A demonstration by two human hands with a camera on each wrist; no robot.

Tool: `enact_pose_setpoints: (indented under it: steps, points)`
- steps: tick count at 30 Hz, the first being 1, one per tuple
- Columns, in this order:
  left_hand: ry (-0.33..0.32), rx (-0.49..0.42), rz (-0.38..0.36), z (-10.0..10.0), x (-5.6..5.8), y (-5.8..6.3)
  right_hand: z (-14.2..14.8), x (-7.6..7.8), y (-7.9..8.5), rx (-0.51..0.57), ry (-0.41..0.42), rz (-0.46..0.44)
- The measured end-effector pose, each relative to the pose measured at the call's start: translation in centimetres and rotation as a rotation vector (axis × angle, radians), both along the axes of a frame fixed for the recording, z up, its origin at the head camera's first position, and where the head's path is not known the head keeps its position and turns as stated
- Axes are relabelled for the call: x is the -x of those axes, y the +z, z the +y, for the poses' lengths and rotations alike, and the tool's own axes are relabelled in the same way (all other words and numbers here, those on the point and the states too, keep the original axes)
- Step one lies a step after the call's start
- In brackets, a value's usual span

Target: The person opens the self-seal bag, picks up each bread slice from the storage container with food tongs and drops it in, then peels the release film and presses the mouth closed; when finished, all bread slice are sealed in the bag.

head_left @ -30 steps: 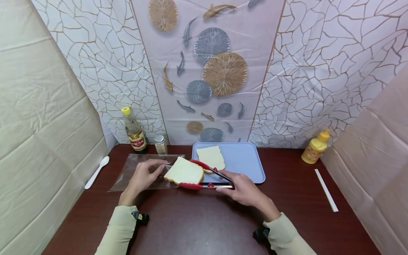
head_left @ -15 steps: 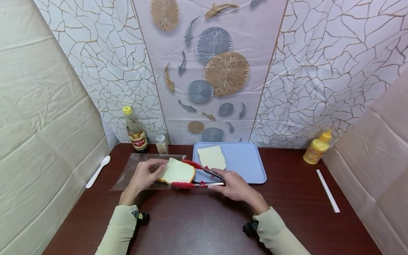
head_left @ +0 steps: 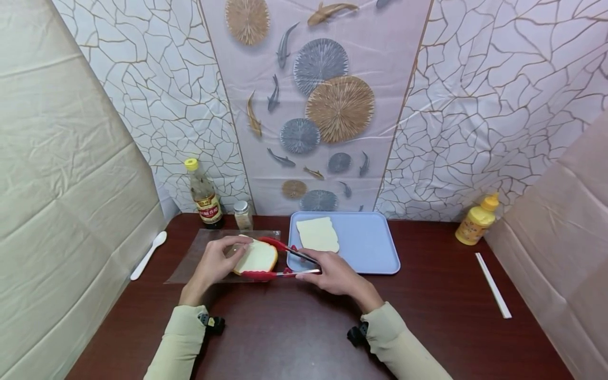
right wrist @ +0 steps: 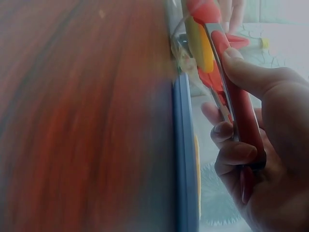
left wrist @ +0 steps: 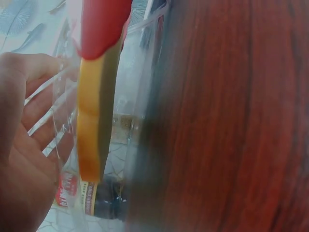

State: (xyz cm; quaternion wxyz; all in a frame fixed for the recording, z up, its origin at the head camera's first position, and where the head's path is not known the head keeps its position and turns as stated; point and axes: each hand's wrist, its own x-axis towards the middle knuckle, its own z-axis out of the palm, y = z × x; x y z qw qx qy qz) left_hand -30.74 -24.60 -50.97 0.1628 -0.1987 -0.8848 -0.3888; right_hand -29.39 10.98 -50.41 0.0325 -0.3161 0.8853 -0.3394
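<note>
My right hand (head_left: 334, 272) grips a pair of red-tipped tongs (head_left: 304, 271) by the handles, thumb along one arm in the right wrist view. Between the tongs' red tips is a slice of bread (head_left: 260, 257), white with a golden crust (left wrist: 91, 121). The slice lies level, its left end partly hidden by my left hand (head_left: 218, 262). That hand pinches the edge of a clear plastic bag (head_left: 190, 264), lifting its film. In the left wrist view, film shows on both sides of the bread, at the bag's mouth.
A blue tray (head_left: 368, 243) with another bread slice (head_left: 318, 235) stands at the back. A sauce bottle (head_left: 207, 203) and a small jar (head_left: 243, 215) stand behind the bag. A white spoon (head_left: 149, 255) lies left; a yellow squeeze bottle (head_left: 477, 220) and white chopsticks (head_left: 494, 285) are right.
My right hand has moved left with the tongs, carrying the bread slice from beside the tray to over the bag and under my left fingers. The left hand has stayed almost still.
</note>
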Motion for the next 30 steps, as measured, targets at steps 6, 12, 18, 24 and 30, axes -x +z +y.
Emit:
enact_pose_setpoints:
  steps: [6,12,18,24,30]
  points:
    - [-0.002,0.005,0.008,0.0,0.1,0.0,-1.5,0.6,-0.2,-0.002,0.026,0.012]
    - [-0.012,-0.02,-0.014,0.0,0.1,0.1,-2.9,1.1,-0.4,-0.002,0.048,0.013]
    - [-0.004,-0.033,-0.011,0.0,0.0,0.2,-4.3,1.5,-0.6,-0.012,0.05,0.003]
    - [-0.017,-0.022,0.022,0.0,0.0,0.1,-5.5,1.8,-0.5,-0.011,0.052,-0.01]
    - [-0.04,-0.031,0.044,0.1,0.1,0.1,-6.5,2.2,-0.8,-0.023,0.049,0.008]
